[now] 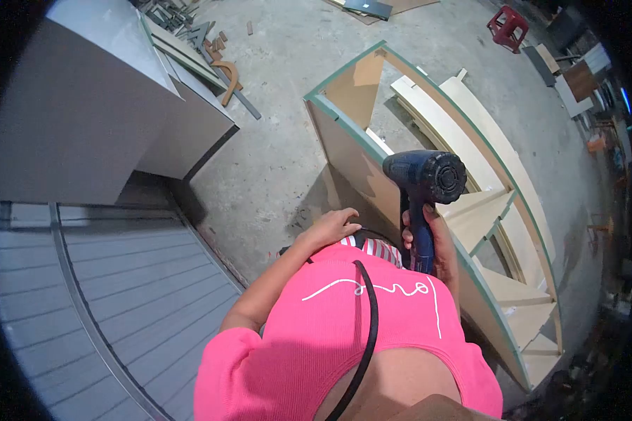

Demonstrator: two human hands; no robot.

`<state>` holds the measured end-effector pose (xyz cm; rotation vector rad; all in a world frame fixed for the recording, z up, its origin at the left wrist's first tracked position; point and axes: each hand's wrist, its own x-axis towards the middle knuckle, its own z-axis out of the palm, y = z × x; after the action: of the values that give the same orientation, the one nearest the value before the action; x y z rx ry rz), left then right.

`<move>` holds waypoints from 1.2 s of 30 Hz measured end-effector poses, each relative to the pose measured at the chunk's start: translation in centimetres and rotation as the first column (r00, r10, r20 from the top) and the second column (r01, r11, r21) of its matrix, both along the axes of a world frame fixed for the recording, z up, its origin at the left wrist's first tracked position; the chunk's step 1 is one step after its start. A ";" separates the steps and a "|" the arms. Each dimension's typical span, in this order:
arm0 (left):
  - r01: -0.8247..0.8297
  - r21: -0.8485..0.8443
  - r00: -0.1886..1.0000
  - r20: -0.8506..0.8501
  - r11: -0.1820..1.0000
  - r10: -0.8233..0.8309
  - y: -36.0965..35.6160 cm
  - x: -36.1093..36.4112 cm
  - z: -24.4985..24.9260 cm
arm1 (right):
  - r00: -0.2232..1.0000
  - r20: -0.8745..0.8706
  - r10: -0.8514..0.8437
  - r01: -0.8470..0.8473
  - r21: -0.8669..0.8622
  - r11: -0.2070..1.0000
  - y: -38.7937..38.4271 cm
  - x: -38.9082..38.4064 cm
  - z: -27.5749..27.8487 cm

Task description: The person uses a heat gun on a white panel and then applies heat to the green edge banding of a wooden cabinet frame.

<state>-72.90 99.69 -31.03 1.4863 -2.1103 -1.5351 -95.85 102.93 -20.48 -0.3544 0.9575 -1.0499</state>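
Observation:
My right hand (435, 238) is closed around the handle of a dark blue heat gun (413, 170), held upright before my waist. Its round black vented end faces up toward me. My left hand (336, 228) rests at my waist beside red-and-white striped cloth (383, 251). Its fingers are loosely bent and slightly apart, and nothing shows in them. Just beyond the heat gun stands a curved wooden frame (354, 144) with green edges and several inner panels.
At left, a large grey panelled piece (119, 245) lies beside a grey box-shaped unit (77, 112). Wood offcuts (225, 77) are scattered on the concrete floor (281, 63). A red stool (508, 28) stands far right. A black cord (369, 316) runs down my pink top.

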 end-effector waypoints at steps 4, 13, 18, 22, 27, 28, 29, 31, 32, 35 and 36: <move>0.050 -0.022 0.998 -0.025 0.999 -0.050 -1.8 1.0 -0.3 | 0.995 -0.044 -0.085 0.087 0.049 0.995 -0.6 1.2 0.4; 0.097 0.020 0.994 -0.054 0.995 -0.095 -4.4 1.7 -0.9 | 0.992 -0.094 -0.083 0.093 0.111 0.989 -1.5 1.9 -0.2; 0.112 0.003 0.992 -0.057 0.994 -0.112 -5.1 1.6 -1.1 | 0.992 -0.030 -0.123 0.126 0.132 0.983 -1.6 2.0 -0.2; 0.128 0.023 0.991 -0.046 0.992 -0.127 -5.6 1.7 -0.8 | 0.994 0.000 -0.113 0.111 0.174 0.978 -1.8 1.7 -0.2; 0.130 0.039 0.990 -0.068 0.991 -0.127 -5.8 1.6 -0.6 | 0.995 -0.050 -0.092 0.097 0.109 0.989 -1.8 2.1 -0.3; 0.122 0.048 0.990 -0.070 0.991 -0.118 -5.8 1.6 -0.6 | 0.994 -0.050 -0.096 0.101 0.107 0.989 -1.8 2.3 -0.3; 0.124 0.047 0.990 -0.071 0.991 -0.121 -5.8 1.6 -0.7 | 0.993 -0.076 -0.091 0.098 0.087 0.991 -1.8 2.5 -0.4; 0.135 0.002 0.988 -0.077 0.991 -0.134 -5.8 1.7 -1.2 | 0.991 -0.101 -0.085 0.092 0.067 0.993 -1.9 2.6 -0.4; 0.134 0.002 0.988 -0.076 0.991 -0.134 -5.8 1.8 -1.3 | 0.991 -0.103 -0.084 0.092 0.073 0.993 -1.9 2.7 -0.5; 0.130 0.030 0.989 -0.081 0.991 -0.127 -5.8 2.1 -1.3 | 0.990 -0.106 -0.088 0.097 0.081 0.992 -2.0 2.8 -0.3; 0.127 0.037 0.989 -0.080 0.991 -0.123 -5.8 2.2 -1.4 | 0.990 -0.106 -0.095 0.104 0.085 0.991 -2.0 2.8 -0.2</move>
<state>-70.74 93.88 -32.47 1.3065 -2.1770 -1.6610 -93.05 100.91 -20.68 -0.2901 1.1198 -1.0833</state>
